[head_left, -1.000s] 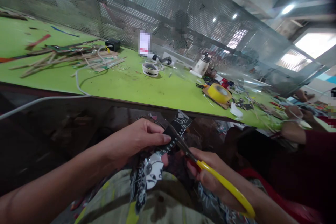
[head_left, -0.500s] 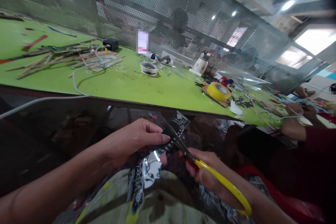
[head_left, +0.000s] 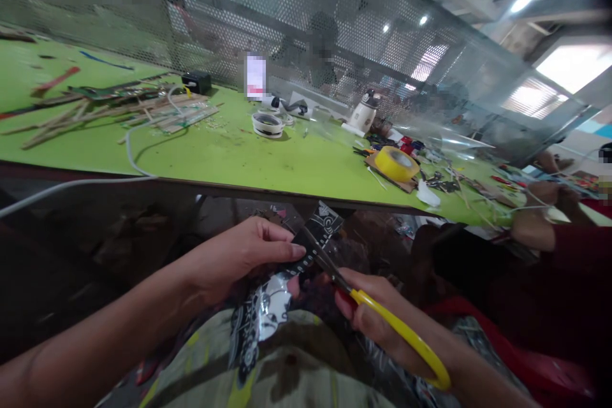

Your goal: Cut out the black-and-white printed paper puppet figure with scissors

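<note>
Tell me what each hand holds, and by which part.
Left hand: patterned strip, pinched partway along its length. Right hand: scissors, by the handles.

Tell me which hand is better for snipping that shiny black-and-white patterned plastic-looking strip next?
The right hand, probably: it holds the yellow-handled metal scissors, blades at the strip. The left hand pinches the strip, so it seems better for steadying.

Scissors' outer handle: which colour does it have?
The outer handle is yellow, best seen in the head view.
</note>
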Demonstrator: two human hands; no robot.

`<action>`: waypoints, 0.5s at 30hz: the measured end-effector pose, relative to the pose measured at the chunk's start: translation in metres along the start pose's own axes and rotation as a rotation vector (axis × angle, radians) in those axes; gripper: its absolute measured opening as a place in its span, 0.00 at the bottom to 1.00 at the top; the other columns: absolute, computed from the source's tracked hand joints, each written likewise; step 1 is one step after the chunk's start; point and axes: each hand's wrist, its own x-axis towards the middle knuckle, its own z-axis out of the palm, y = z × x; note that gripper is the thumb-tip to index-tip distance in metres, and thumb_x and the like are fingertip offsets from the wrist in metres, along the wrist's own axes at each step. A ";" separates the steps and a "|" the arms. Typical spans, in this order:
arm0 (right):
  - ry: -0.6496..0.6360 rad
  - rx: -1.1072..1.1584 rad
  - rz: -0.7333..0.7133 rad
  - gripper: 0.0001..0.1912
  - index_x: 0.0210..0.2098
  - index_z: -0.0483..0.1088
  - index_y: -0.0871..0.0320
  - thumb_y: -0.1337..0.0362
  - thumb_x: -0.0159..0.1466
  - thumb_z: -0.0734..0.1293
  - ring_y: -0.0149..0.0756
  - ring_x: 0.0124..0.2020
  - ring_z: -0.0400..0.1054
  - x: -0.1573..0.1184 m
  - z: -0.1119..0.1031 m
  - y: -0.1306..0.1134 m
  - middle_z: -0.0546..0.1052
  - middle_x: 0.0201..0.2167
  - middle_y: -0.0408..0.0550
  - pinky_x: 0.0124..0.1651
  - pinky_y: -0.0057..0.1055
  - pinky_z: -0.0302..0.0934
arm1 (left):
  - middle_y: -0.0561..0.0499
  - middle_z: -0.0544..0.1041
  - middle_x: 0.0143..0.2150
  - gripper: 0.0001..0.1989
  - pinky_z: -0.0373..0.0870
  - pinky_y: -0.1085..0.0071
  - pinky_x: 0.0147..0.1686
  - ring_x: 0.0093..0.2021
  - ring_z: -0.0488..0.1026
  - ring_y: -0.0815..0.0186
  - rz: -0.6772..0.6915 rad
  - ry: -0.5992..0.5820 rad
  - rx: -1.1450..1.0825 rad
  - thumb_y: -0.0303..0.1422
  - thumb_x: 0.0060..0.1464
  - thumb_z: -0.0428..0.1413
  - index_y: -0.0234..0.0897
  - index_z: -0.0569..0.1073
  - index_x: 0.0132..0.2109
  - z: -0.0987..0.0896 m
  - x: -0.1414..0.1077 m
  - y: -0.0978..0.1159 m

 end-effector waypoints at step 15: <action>-0.077 -0.006 0.066 0.27 0.37 0.61 0.54 0.36 0.60 0.59 0.30 0.27 0.49 -0.002 -0.001 -0.006 0.59 0.29 0.39 0.27 0.28 0.46 | 0.46 0.79 0.22 0.14 0.62 0.75 0.22 0.19 0.67 0.71 0.000 0.000 0.036 0.39 0.53 0.61 0.31 0.79 0.27 -0.004 0.001 -0.002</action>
